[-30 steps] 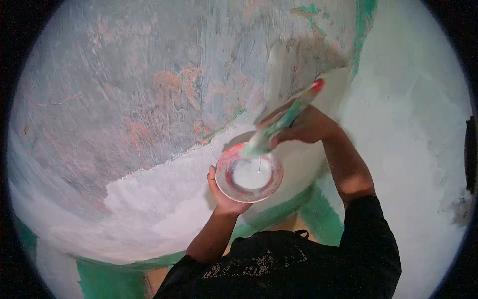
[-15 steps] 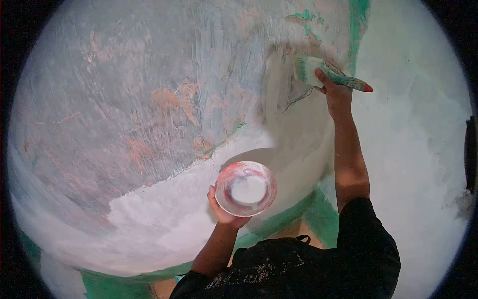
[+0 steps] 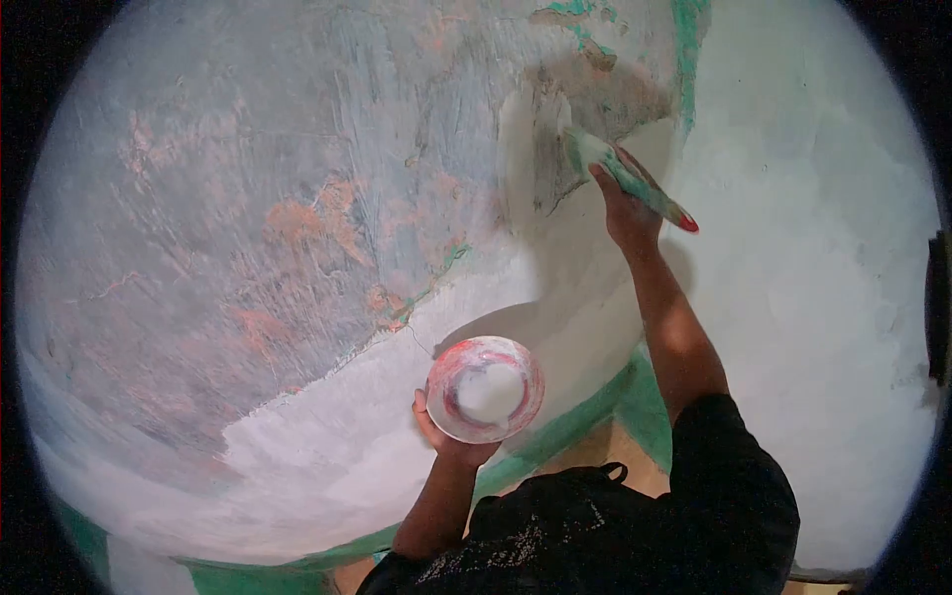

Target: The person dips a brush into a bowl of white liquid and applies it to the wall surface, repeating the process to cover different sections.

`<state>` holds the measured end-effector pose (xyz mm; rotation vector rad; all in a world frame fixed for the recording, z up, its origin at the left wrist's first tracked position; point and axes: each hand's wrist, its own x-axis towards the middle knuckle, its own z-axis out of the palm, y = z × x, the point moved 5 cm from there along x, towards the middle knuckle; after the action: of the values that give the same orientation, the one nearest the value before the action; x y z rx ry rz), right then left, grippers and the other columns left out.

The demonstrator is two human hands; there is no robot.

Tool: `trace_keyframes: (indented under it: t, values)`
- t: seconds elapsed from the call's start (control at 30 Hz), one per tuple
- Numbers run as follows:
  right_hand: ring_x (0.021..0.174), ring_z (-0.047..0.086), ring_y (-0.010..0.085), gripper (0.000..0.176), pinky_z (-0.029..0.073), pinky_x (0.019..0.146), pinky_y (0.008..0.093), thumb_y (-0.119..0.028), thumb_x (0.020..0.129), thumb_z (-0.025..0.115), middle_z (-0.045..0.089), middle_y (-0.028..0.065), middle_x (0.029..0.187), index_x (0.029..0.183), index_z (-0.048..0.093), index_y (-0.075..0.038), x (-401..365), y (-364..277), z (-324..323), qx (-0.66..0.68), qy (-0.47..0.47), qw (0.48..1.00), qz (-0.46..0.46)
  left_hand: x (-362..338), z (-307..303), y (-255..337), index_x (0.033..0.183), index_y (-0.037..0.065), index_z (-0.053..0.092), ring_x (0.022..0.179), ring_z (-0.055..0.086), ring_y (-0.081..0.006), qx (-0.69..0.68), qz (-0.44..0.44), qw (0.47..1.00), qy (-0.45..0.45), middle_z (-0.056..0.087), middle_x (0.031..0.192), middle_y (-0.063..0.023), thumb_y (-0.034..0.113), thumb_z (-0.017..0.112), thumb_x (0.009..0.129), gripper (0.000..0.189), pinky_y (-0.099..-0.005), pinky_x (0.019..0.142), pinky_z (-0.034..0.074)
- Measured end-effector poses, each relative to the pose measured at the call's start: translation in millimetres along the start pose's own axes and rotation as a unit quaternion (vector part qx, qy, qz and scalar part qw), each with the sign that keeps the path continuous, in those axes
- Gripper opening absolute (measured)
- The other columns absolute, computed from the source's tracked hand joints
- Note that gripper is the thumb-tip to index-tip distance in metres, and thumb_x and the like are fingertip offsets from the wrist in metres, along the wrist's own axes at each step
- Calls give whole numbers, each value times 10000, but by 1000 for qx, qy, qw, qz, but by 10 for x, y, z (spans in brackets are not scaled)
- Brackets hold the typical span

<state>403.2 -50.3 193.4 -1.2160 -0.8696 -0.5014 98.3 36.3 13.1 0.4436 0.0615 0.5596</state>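
Observation:
My right hand (image 3: 631,216) is wrapped round a wide paintbrush (image 3: 591,154) with a green, red-tipped handle. Its pale bristles point left, right at the bare grey wall, where a fresh white coat borders a jagged dark patch. Lower down, my left hand (image 3: 458,444) supports a round bowl (image 3: 451,369) from beneath, with the thumb at its left side. White paint (image 3: 493,392) lies in the bottom of the bowl, and red and white smears cover the inside. Most of my left fingers are hidden behind the bowl.
Scraped grey wall (image 3: 188,218) with orange-pink patches spreads over the upper left. White coating (image 3: 317,446) covers its lower part, above a green band (image 3: 555,441). Pale adjoining wall (image 3: 803,258) stands at right, past a green strip (image 3: 689,59). A dark object (image 3: 937,307) shows at the right edge.
My right hand and the brush have moved down and left across the wall, and the brush handle tilts more steeply. The bowl sits slightly lower in view. The camera view has shifted a little.

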Motion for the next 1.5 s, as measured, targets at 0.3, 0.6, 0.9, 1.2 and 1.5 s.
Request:
trace_keyframes:
  t: [0.3, 0.6, 0.9, 1.2, 1.5]
  values:
    - [979, 614, 211, 469, 564, 743, 396, -213, 833, 694, 599, 74, 1077, 1210, 489, -22, -1394, 292, -265, 371, 147, 831, 388, -42, -75, -84, 1397, 163, 339, 1284, 373, -343, 48, 16, 999, 3, 355, 1422, -120, 737, 301, 784, 840, -552, 1017, 342]
    - [1021, 604, 252, 450, 548, 821, 429, -246, 877, 622, 569, 93, 1163, 1234, 462, -25, -1646, 491, -445, 465, 112, 761, 438, 113, -131, -196, 1387, 146, 354, 1273, 387, -340, 66, -14, 997, -27, 369, 1407, -135, 736, 378, 765, 858, -539, 1012, 362]
    - [1039, 585, 236, 483, 528, 849, 409, -111, 866, 598, 544, 94, 1177, 1311, 412, -85, -1567, 609, -560, 461, 172, 768, 411, 153, -102, -282, 1380, 148, 355, 1245, 404, -359, 69, -9, 997, -13, 377, 1394, -134, 739, 383, 755, 860, -548, 958, 397]
    - [992, 588, 167, 436, 523, 819, 303, -54, 860, 588, 554, 55, 1137, 1266, 432, -92, -1444, 597, -282, 471, 100, 767, 425, 73, -297, -131, 1386, 156, 303, 1054, 521, -446, 143, 57, 985, 73, 373, 1345, -203, 832, 340, 695, 968, -560, 733, 526]
    - [1002, 587, 174, 426, 530, 835, 279, -111, 882, 617, 561, 78, 1119, 1266, 447, -44, -1241, 272, -169, 490, 26, 770, 408, 34, -389, -21, 1388, 152, 302, 1066, 515, -442, 182, 82, 975, 100, 384, 1340, -203, 834, 308, 699, 970, -538, 718, 536]
